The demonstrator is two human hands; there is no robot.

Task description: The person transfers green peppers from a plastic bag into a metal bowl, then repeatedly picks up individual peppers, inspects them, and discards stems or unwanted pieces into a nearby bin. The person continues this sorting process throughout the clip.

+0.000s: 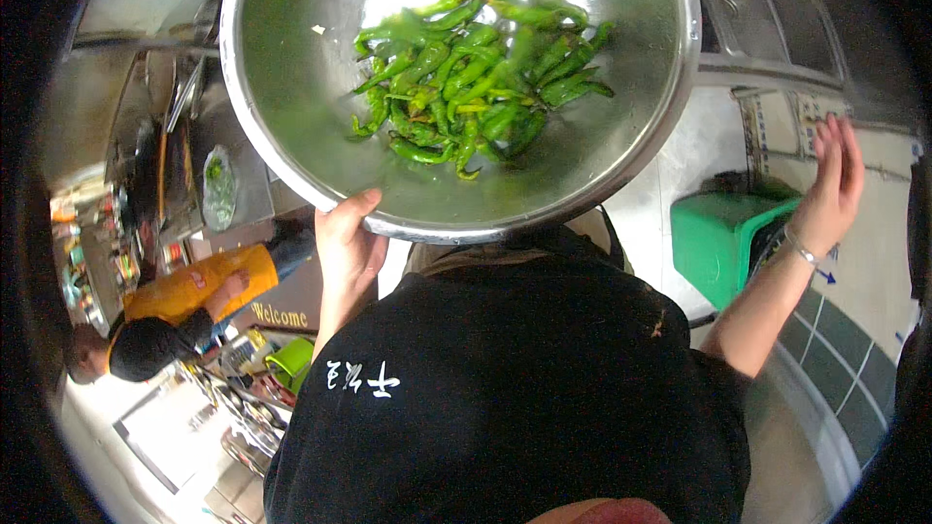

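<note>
A large stainless steel bowl [451, 211] fills the upper middle of the view, with a heap of green chili peppers [466, 80] inside it. My left hand [351, 236] grips the bowl's near-left rim, its thumb over the edge. Away from the bowl on the right, my right hand [837, 171] is raised with its fingers extended and nothing in it. A small pale scrap [318, 29] clings to the bowl's inner left wall.
A green bin [713, 236] stands on the floor below my right forearm. At left, a person in an orange apron [200, 284] is near cluttered shelves. A plastic bag with greens [219, 189] lies on a counter. Metal sinks [753, 11] are at upper right.
</note>
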